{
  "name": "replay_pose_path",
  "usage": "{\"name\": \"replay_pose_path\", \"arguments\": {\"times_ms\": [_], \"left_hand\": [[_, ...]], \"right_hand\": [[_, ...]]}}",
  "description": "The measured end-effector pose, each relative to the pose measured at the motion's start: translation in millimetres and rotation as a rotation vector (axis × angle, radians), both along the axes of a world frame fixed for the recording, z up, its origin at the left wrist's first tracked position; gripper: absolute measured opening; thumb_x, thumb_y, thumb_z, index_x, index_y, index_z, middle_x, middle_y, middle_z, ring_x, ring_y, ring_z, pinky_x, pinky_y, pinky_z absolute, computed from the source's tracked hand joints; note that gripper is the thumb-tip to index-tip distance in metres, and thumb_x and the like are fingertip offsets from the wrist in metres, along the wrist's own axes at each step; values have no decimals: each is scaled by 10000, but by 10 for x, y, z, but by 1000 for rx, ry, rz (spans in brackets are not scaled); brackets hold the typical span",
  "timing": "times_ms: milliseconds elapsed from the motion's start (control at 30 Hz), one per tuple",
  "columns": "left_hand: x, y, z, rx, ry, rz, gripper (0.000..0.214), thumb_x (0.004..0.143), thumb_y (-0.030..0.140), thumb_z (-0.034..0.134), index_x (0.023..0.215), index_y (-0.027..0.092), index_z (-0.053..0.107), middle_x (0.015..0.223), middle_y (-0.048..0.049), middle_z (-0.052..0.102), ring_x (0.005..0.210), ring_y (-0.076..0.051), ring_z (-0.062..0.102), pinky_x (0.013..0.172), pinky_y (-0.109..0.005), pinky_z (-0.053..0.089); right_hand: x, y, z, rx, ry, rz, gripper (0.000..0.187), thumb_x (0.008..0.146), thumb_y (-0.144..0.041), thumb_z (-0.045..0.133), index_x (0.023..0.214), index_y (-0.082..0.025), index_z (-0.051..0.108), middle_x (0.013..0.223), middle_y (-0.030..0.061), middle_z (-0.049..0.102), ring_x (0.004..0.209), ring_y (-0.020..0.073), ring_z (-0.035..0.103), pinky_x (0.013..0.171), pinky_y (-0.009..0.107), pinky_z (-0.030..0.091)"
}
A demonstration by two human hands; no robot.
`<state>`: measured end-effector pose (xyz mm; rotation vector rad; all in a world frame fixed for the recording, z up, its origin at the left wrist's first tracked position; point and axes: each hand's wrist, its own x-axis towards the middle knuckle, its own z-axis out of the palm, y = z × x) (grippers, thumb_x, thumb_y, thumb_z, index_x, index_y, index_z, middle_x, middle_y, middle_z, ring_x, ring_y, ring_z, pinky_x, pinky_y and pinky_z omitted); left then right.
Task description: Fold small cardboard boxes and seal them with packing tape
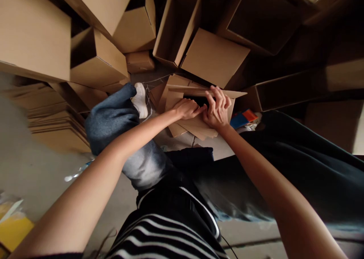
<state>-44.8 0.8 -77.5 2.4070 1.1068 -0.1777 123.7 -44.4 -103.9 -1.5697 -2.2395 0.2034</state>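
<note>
A flat-folded brown cardboard box (196,124) lies in front of me with its flaps partly raised and a dark gap (196,100) between them. My left hand (186,108) rests on the flaps, its fingers together and pointing toward my other hand. My right hand (217,109) curls its fingers over the top edge of the cardboard. The two hands nearly touch. Part of the box is hidden under them.
Open cardboard boxes (213,56) are heaped at the far side, and a stack of flat cardboard sheets (57,115) lies at the left. A white sneaker (140,100), a blue-grey trouser leg (112,119), and small blue and orange objects (240,119) sit near the box.
</note>
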Motion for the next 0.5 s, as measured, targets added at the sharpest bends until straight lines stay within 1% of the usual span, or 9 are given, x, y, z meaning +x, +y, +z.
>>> {"name": "replay_pose_path", "arguments": {"times_ms": [100,200,267,367,433,500], "left_hand": [[2,-5,-9,41,-8,9,669,1054,460,247,835,126,783,907,-146,781,811,-249,722,732,-349,467],[9,-22,-41,100,-50,6,585,1057,404,271,917,126,766,920,-130,771,810,-237,714,722,-342,473],[12,-35,-70,166,-113,-30,505,1052,351,299,977,121,743,970,-138,755,884,-242,708,752,-345,488],[14,-56,-114,290,-206,-114,401,1029,283,337,1067,114,700,1097,-168,718,1070,-268,663,893,-387,489],[11,-71,-144,350,-223,-150,367,1012,264,356,1155,122,663,1205,-176,686,1179,-285,615,995,-435,455],[9,-84,-175,384,-212,-161,377,998,257,360,1247,133,615,1317,-172,640,1280,-287,557,1077,-467,407]], "right_hand": [[-36,20,80,-11,-12,-59,653,922,-325,355,1555,-168,316,1599,163,344,1491,329,275,1151,573,220],[-56,36,132,-32,-21,-72,679,910,-314,350,1574,-189,285,1619,134,325,1505,318,255,1177,588,169],[-60,35,142,-38,-25,-75,687,901,-302,355,1576,-195,287,1618,125,330,1508,316,253,1187,601,140],[-60,26,140,-42,-28,-79,692,888,-294,368,1571,-200,304,1610,122,345,1508,317,258,1194,617,119],[-58,22,132,-41,-21,-80,690,885,-295,374,1566,-202,315,1601,123,361,1504,316,269,1196,625,114],[-54,23,119,-38,-9,-79,685,885,-299,376,1560,-198,324,1589,127,380,1498,315,282,1198,630,108]]}}
